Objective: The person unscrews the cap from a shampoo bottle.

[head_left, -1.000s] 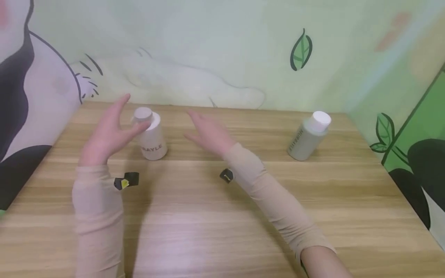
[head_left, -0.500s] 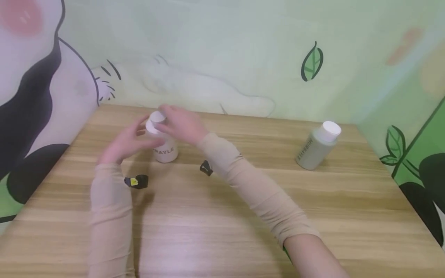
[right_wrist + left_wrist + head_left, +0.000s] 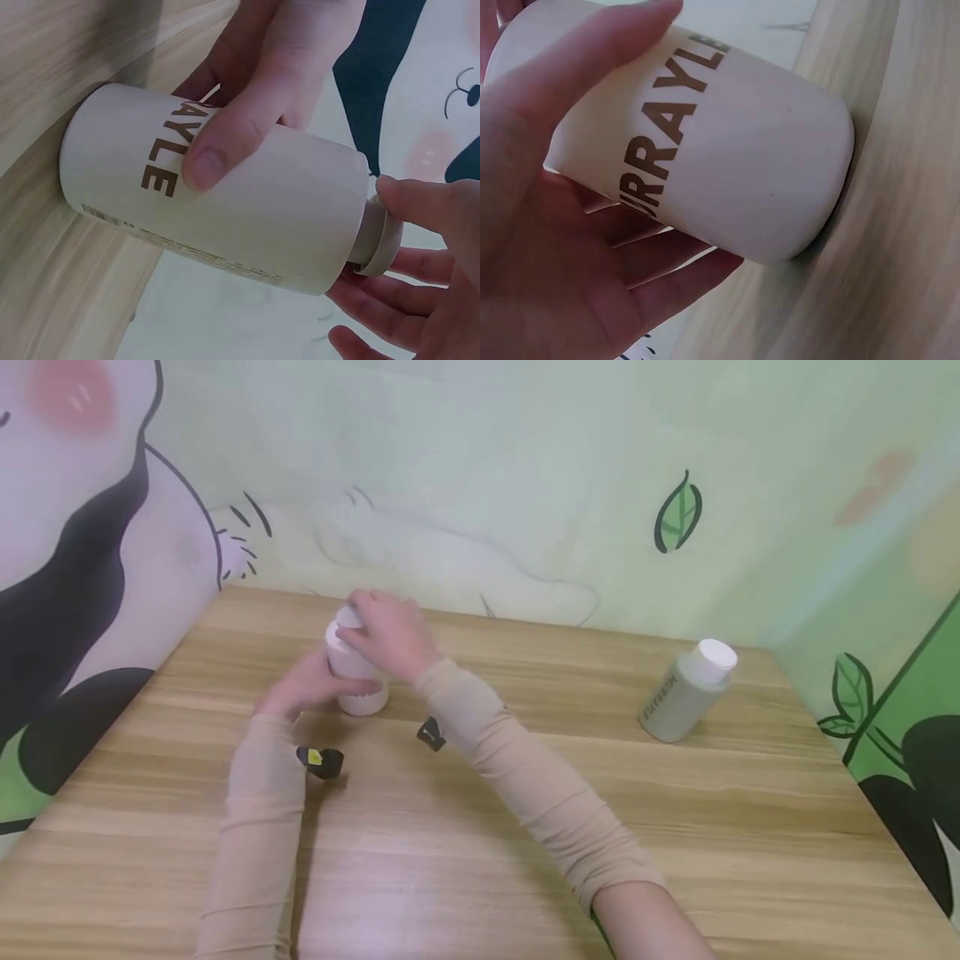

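A white bottle [image 3: 343, 658] with brown lettering stands upright on the wooden table. My left hand [image 3: 303, 683] grips its body from the left. In the left wrist view the thumb lies across the near side of the bottle [image 3: 757, 150], and the fingers pass behind it. My right hand [image 3: 393, 635] is at the top, where thumb and fingers pinch the light-coloured cap [image 3: 390, 241]. A pale neck [image 3: 367, 231] shows between cap and body in the right wrist view.
A grey-green bottle [image 3: 678, 702] with a white lid [image 3: 717, 655] stands on the table [image 3: 480, 860] at the right. Behind the table is a green wall [image 3: 480, 485] painted with a panda and leaves. Small black wrist devices [image 3: 322, 762] are on both sleeves.
Both hands have come in to the white bottle. The left hand has wrapped round its body, and the right hand has moved left onto its cap. The view has shifted slightly.
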Demonstrator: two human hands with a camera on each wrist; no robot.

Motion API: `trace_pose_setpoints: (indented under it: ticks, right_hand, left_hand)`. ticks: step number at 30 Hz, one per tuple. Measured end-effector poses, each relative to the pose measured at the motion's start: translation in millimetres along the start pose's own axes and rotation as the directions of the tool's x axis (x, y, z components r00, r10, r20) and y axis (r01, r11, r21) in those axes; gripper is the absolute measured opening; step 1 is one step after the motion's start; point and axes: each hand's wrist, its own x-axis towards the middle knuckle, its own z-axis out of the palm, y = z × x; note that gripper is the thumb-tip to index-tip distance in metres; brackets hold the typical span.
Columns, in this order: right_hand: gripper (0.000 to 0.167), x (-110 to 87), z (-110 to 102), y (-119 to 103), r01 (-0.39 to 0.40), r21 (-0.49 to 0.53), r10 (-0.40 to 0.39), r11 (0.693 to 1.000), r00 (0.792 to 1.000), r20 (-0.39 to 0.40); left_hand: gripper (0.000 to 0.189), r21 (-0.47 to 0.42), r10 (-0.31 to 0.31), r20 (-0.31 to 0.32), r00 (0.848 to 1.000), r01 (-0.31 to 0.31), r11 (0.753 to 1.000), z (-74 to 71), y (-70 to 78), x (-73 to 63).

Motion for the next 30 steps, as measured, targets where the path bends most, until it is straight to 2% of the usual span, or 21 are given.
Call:
trace_pose_setpoints:
  ticks: [8,13,15,20,24,27,30]
  right_hand:
    - [0.042,-28.0,-5,31,-0.034,0.148,0.05,0.988,0.993,-0.105]
    - [0.043,-50.2,-19,47,-0.083,0.232,0.126,0.969,0.976,-0.178]
    - [0.043,-58.6,-27,52,-0.083,0.245,0.133,0.966,0.972,-0.196]
    - [0.041,-85.4,-41,68,-0.047,0.276,0.109,0.96,0.971,-0.215]
    - [0.039,-111.7,-44,84,-0.049,0.302,0.118,0.952,0.969,-0.215]
    - [0.039,-130.9,-45,94,-0.063,0.298,0.133,0.952,0.967,-0.219]
    - [0.041,-146.0,-46,98,-0.074,0.293,0.141,0.953,0.966,-0.217]
  left_hand:
    - [0.068,0.12,0.033,-0.008,0.999,-0.032,0.992,18.2,21.2,14.4]
    - [0.068,0.163,0.065,0.007,0.998,-0.065,0.985,32.9,42.0,26.5]
    - [0.07,0.176,0.072,0.014,0.997,-0.073,0.982,38.8,50.0,29.8]
    - [0.069,0.204,0.097,0.034,0.995,-0.102,0.974,59.7,66.3,32.6]
    - [0.067,0.218,0.127,0.086,0.988,-0.143,0.965,82.3,77.6,34.8]
    - [0.063,0.266,0.15,0.12,0.981,-0.177,0.947,97.6,84.4,34.5]
    - [0.061,0.334,0.155,0.122,0.98,-0.188,0.924,108.5,91.3,31.1]
